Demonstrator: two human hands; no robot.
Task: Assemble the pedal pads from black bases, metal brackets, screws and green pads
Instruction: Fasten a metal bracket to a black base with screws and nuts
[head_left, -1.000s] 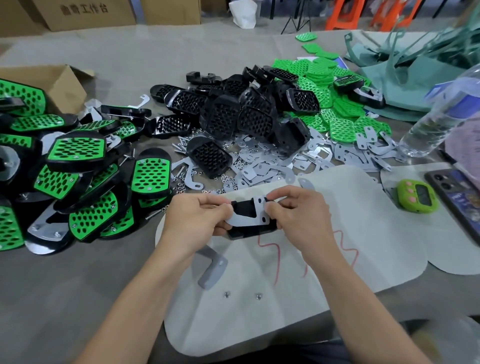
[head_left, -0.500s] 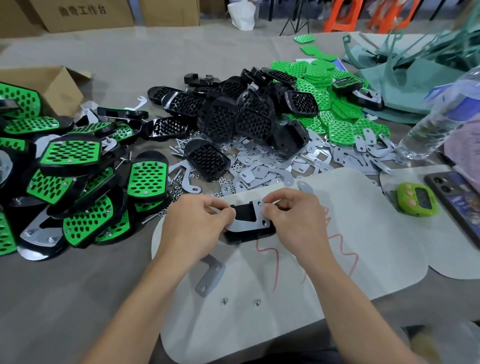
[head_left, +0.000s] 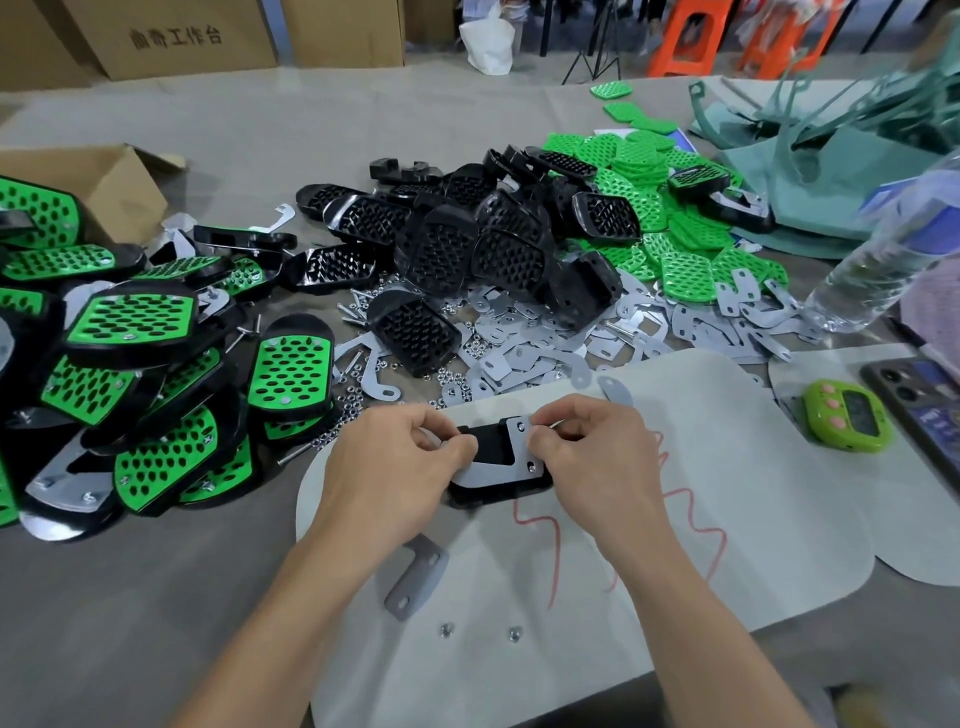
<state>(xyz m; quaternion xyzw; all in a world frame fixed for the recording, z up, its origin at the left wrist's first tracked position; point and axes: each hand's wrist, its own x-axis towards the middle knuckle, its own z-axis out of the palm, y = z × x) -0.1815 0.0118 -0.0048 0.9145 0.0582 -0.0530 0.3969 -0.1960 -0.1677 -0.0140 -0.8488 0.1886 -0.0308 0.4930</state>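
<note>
Both hands grip a black base with metal bracket.

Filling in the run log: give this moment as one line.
step: fitting bracket on base | left hand: holds base | right hand: pinches bracket | spare bracket: on mat

Open ground: bare table lower left, right half of white mat. Mat centre blocked by left hand and right hand gripping the held base; a loose bracket and two nuts lie nearer. Finished pedals wall the left, black bases and scattered brackets the far side, bottle, timer, phone the right.
</note>
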